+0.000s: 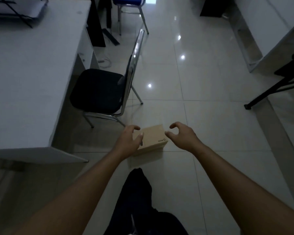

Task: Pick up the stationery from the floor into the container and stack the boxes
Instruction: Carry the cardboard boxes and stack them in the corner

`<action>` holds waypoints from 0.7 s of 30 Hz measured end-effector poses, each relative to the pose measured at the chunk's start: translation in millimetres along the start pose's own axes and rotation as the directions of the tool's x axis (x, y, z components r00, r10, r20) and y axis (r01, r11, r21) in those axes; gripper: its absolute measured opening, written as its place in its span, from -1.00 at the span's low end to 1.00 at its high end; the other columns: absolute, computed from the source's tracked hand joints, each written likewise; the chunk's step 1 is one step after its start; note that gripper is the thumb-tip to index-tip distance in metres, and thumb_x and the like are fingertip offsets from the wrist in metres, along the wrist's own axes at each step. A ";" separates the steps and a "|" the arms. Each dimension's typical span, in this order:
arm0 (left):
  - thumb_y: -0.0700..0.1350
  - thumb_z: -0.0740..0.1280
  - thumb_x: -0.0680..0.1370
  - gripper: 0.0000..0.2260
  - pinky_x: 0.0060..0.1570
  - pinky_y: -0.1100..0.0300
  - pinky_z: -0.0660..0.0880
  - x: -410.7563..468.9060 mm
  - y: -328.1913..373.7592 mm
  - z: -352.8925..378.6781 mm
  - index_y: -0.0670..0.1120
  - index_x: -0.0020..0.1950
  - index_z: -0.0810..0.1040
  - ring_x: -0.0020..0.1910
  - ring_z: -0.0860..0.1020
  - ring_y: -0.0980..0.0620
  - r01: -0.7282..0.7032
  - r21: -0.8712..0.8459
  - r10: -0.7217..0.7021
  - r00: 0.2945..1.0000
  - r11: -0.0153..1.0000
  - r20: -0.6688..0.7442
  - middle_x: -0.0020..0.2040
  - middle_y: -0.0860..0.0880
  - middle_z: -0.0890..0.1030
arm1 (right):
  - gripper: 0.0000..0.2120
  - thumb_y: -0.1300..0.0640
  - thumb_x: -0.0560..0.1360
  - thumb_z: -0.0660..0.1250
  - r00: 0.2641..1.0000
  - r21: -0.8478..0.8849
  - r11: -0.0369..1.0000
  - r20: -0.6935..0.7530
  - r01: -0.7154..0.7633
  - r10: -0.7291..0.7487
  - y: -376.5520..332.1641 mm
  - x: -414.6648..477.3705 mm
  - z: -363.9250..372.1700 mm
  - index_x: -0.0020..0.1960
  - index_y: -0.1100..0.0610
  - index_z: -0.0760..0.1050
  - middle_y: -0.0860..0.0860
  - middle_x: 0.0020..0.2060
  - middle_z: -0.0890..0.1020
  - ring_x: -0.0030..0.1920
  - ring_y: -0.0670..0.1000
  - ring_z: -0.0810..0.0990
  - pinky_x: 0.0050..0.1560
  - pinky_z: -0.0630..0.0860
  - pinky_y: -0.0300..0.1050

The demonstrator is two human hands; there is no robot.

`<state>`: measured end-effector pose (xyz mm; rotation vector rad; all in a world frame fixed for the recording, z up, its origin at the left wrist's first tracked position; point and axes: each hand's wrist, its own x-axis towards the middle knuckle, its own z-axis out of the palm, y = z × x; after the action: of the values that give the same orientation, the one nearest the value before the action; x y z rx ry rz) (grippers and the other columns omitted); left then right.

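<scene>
Box [153,139]: tan cardboard, on the pale tiled floor [202,116] near the middle of the view, just right of the desk's near corner and nearer than the chair; a small dark logo shows on its top at the right edge; layered edges on its near side suggest more than one box, though I cannot tell for sure
Left hand [128,140]: over the box's left end, fingers curled and spread, holding nothing; thumb lies across the top of the box; whether it touches I cannot tell
Right hand [182,137]: just right of the box, fingers and thumb apart in a loose curl, empty; thumb tip near the box's right edge, apart from it
Chair [97,92]: black seat, chrome frame, beyond the box to the left, tucked beside the desk
Desk [32,73]: white top, fills the left side
Far chair [127,0]: blue seat, metal legs, at the far edge
Leg [136,192]: dark trousers, near centre, between the two forearms
Right side: a white cabinet [270,31] at far right; a black table leg [270,90] slants to the floor
</scene>
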<state>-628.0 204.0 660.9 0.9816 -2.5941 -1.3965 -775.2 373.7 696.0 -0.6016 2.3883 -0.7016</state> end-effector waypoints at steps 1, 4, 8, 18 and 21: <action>0.04 0.26 0.56 -0.73 0.00 0.19 0.40 13.6 -4.3 5.0 -0.04 0.20 0.46 0.07 0.49 0.13 0.021 -0.001 -0.021 1.000 1.000 0.012 0.20 -0.03 0.48 | -0.58 -0.13 0.48 0.32 1.000 0.006 1.000 0.010 -0.022 0.022 3.2 14.0 2.9 0.25 0.05 0.42 0.04 0.26 0.51 0.07 -0.04 0.51 -0.02 0.38 -0.20; -0.01 0.29 0.56 -0.72 0.06 0.23 0.36 54.7 -12.0 30.5 -0.10 0.23 0.47 0.13 0.46 0.06 0.102 -0.011 -0.101 0.992 0.995 0.069 0.21 -0.08 0.49 | -0.59 -0.11 0.49 0.31 0.993 0.054 0.993 0.053 -0.105 0.102 18.5 59.7 12.9 0.25 0.07 0.42 0.04 0.26 0.51 0.16 0.02 0.47 0.02 0.35 -0.16; -0.04 0.29 0.56 -0.82 0.08 0.19 0.42 89.2 -24.1 56.2 -0.03 0.14 0.48 0.14 0.47 0.07 0.242 -0.101 -0.228 0.964 0.965 0.136 0.18 -0.03 0.51 | -0.59 -0.09 0.49 0.31 0.979 0.124 0.975 0.110 -0.186 0.173 37.9 112.5 34.4 0.25 0.10 0.41 0.09 0.20 0.53 0.01 -0.01 0.46 -0.05 0.35 -0.17; 0.03 0.26 0.57 -0.88 0.01 0.18 0.41 182.4 -131.3 160.4 0.07 0.08 0.41 0.07 0.49 0.06 0.504 0.006 -0.496 0.847 0.864 0.191 0.07 0.04 0.50 | -0.56 -0.03 0.50 0.32 0.926 0.180 0.915 0.186 -0.361 0.329 170.4 250.5 143.2 0.28 0.16 0.36 0.14 0.20 0.50 0.07 0.05 0.47 -0.03 0.34 -0.19; 0.02 0.28 0.57 -0.82 0.03 0.14 0.43 205.2 -173.1 195.7 0.04 0.14 0.42 -0.01 0.50 0.10 0.614 -0.016 -0.605 0.782 0.789 0.152 0.09 0.04 0.49 | -0.52 -0.03 0.49 0.34 0.915 0.171 0.905 0.185 -0.390 0.360 212.9 284.2 179.3 0.30 0.17 0.33 0.14 0.24 0.46 0.12 0.06 0.45 0.02 0.33 -0.17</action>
<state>-765.0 168.5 360.3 1.9040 -2.3881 -1.6997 -924.7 317.6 331.6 -0.0933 2.1682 -0.6897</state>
